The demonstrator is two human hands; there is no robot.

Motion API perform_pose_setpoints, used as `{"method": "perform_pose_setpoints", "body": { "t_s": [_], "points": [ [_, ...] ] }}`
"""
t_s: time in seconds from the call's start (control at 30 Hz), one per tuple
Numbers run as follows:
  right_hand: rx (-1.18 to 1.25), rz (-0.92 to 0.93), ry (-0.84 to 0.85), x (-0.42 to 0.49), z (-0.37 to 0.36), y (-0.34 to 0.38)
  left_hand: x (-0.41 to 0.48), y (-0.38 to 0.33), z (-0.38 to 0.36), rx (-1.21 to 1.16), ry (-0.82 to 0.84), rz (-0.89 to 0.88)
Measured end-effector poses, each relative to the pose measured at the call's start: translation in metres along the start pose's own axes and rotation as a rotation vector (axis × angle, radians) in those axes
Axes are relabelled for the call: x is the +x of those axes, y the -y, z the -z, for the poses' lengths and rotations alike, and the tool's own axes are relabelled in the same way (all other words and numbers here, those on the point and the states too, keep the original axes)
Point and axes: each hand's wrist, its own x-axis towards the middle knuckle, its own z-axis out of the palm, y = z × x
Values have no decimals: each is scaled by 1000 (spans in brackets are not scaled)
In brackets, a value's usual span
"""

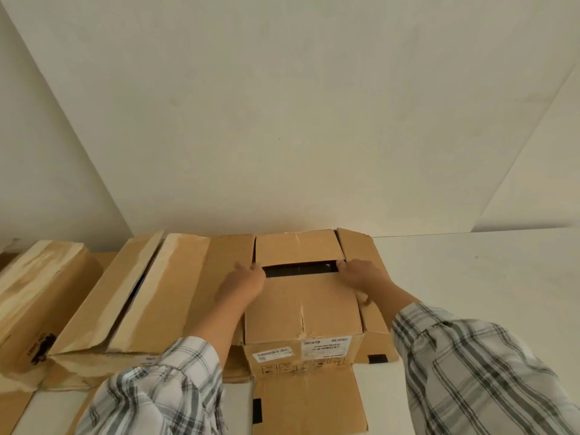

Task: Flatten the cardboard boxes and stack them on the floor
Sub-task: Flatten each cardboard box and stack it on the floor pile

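A brown cardboard box [301, 312] stands on the white floor in front of me, with white labels on its near side. Its two top flaps leave a dark gap between them. My left hand [243, 284] grips the left end of the near flap at the gap. My right hand [357, 276] grips the right end of the same flap, fingers curled over its edge. The box's side flaps [361, 246] lie spread out to left and right, and a bottom flap [309, 400] lies flat toward me.
Two more cardboard boxes stand to the left: one with torn pale flaps [141, 293] beside the middle box, another [37, 296] at the far left edge. A white wall [282, 120] rises right behind them. White floor [470, 271] extends to the right.
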Motion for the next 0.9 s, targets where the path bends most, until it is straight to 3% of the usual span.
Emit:
{"method": "perform_pose_setpoints", "body": {
  "t_s": [0.1,0.17,0.3,0.4,0.53,0.63,0.8,0.9],
  "points": [
    [348,-157,215,-9,31,-1,3,-9,21,-432,90,192],
    [344,-184,395,-13,46,-6,-4,-2,38,-512,226,242],
    [69,-109,558,-24,48,-17,-19,9,46,4,485,70],
    [-207,76,541,-35,41,-15,-31,7,31,388,543,-82],
    [-423,293,320,-44,16,-16,-34,16,9,555,520,-99],
    [-499,317,208,-40,-14,-25,-40,18,-2,602,518,-108],
    [-695,269,171,-38,-42,-51,-55,21,-26,700,439,-117],
    [-702,259,157,-43,-34,-62,-60,24,-45,638,419,-128]
  ]
}}
